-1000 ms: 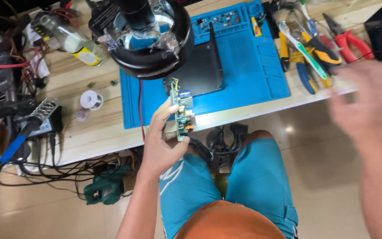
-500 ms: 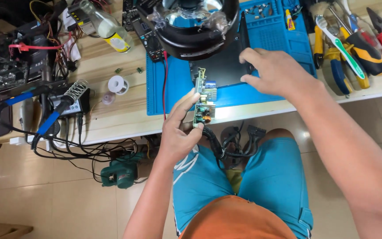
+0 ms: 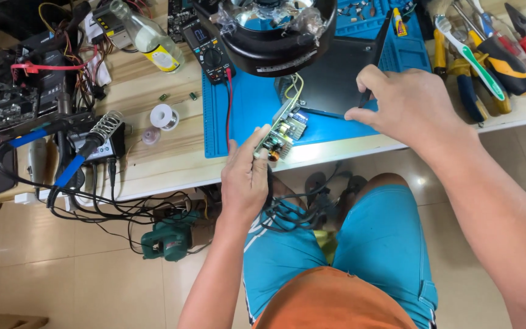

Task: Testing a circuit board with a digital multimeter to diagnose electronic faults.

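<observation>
The left hand (image 3: pixel 248 176) is closed around a small green circuit board (image 3: pixel 282 129), gripping its lower end between thumb and fingers so the board stands tilted up over the front edge of the counter (image 3: pixel 153 164), just above the blue mat (image 3: pixel 245 116). Thin yellow wires rise from the board's top toward the round black magnifier lamp (image 3: pixel 275 36) hanging over it. The right hand (image 3: pixel 406 109) is pinched shut on a slim black tool (image 3: pixel 377 52), its fingertips resting at the edge of a dark pad (image 3: pixel 336 79) lying on the mat. The board is near the right hand but not touching it. Behind the mat's left end lies a black meter (image 3: pixel 208 52) with a red lead trailing down. Further left are a spool of solder (image 3: pixel 164 116), a clear bottle (image 3: pixel 147 36) and a soldering iron (image 3: pixel 83 152) with a blue handle in its coil stand. To the right lie pliers and screwdrivers (image 3: pixel 488 55). Below the counter, a green tool (image 3: pixel 168 240) sits on the floor among cables.
</observation>
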